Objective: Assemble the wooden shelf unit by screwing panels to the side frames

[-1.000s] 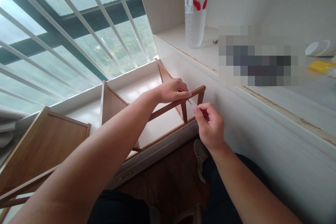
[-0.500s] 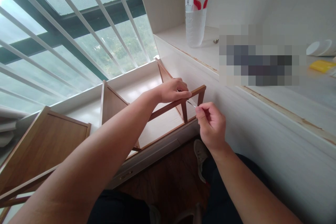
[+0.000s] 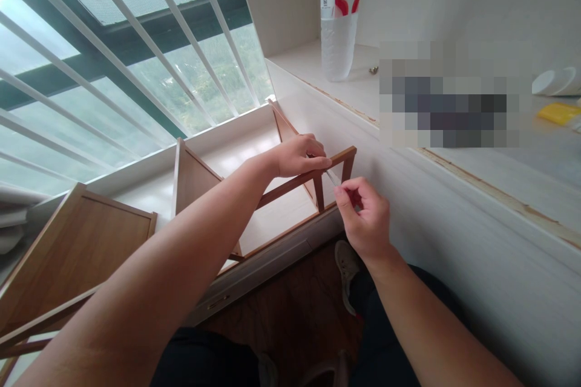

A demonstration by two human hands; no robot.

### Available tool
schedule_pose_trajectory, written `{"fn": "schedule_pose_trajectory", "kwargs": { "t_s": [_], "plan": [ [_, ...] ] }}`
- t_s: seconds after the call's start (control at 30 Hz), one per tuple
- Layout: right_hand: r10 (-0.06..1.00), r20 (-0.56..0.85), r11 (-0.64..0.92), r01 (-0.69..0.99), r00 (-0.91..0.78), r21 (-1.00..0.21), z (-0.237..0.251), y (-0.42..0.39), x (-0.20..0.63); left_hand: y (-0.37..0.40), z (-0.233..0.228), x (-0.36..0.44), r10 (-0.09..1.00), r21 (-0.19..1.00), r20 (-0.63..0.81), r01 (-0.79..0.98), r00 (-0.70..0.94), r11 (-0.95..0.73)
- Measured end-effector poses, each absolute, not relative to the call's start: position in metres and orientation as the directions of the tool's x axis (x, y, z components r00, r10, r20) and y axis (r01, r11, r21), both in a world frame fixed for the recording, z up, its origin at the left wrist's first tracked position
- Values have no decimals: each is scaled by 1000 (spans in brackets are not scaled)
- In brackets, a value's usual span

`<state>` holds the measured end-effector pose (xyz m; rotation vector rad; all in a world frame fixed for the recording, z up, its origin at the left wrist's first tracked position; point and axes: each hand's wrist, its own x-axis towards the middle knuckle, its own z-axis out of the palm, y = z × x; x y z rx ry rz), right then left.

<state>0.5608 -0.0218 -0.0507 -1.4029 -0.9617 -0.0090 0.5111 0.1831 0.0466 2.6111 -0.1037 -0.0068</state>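
Head view: the person's left hand [image 3: 300, 156] was curled over the top rail of a small wooden frame [image 3: 290, 184] that stood on the white window ledge [image 3: 149, 193], apparently to steady it. The right hand [image 3: 365, 217] pinched a thin metal tool [image 3: 332, 177] between thumb and fingers, its tip set against the frame's corner post just below the rail. A water bottle [image 3: 338, 18] stood on the counter [image 3: 454, 157] beyond, well apart. Another wooden panel [image 3: 77, 254] lay to the left.
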Motion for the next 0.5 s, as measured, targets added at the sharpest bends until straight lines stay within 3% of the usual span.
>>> {"fn": "schedule_pose_trajectory", "kwargs": {
  "t_s": [0.5],
  "plan": [
    [533, 532, 174, 530, 657, -830, -52, -21, 564, 181, 48, 511, -43, 511, 14, -45, 999, -859]
  ]
}}
